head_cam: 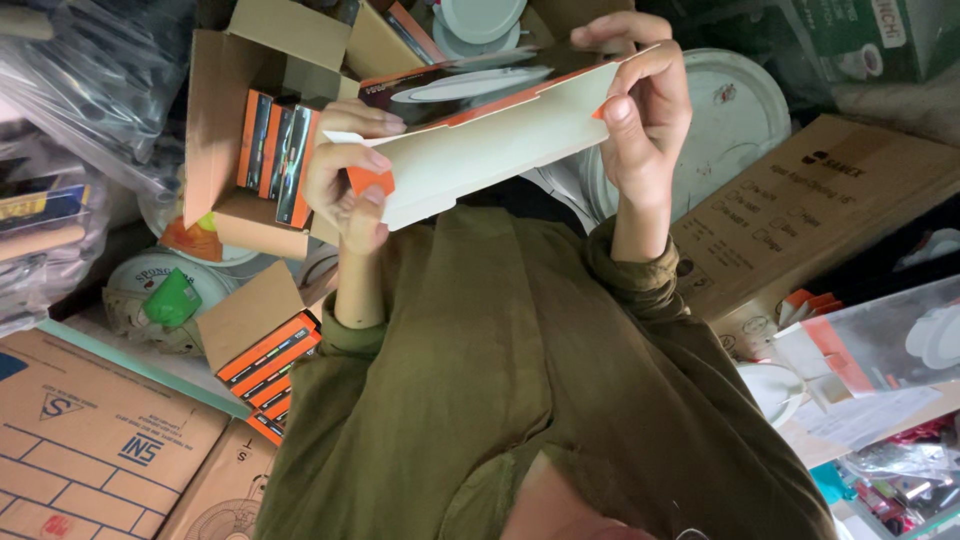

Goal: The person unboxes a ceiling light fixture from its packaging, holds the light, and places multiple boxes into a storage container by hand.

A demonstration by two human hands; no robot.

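Both my hands hold up a flat carton in front of my olive-green top. Its inside is plain white, it has orange tabs, and its dark printed face shows a round white lamp. My left hand grips the carton's left end, with the thumb and fingers pinching an orange flap. My right hand clasps the right end, with fingers curled over the top edge and the thumb on the white side.
An open cardboard box with several orange-and-black cartons stands at the upper left, and another is at lower left. A large brown box lies at right. Round white lamp discs are behind. Plastic bags are piled at left.
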